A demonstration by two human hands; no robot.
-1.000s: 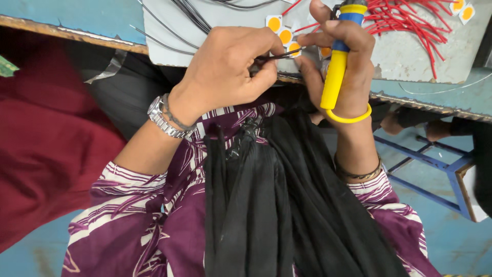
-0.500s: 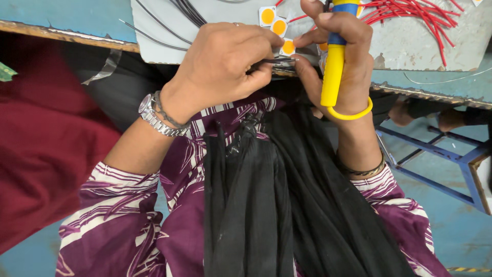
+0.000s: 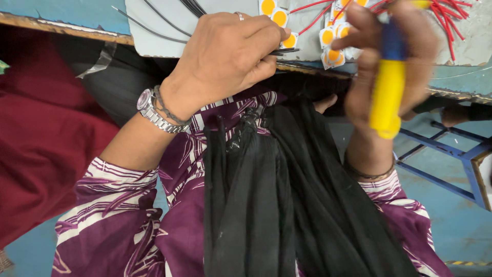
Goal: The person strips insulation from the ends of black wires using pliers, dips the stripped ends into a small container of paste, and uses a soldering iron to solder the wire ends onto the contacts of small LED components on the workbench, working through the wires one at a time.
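While the left hand [image 3: 225, 56] pinches thin black wires [image 3: 284, 51], the blurred right hand [image 3: 389, 56] grips a yellow-handled tool [image 3: 387, 97]; round yellow chips [image 3: 279, 18], red wires [image 3: 451, 20] crowd the grey board [image 3: 307, 36] ahead.

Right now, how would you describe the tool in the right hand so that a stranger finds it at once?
Start at the grey board along the top edge, strewn with red wires. At its right end the right hand grips an upright tool. It alone has a thick yellow handle with a blue section above; the small white squares with orange discs nearby are flat.
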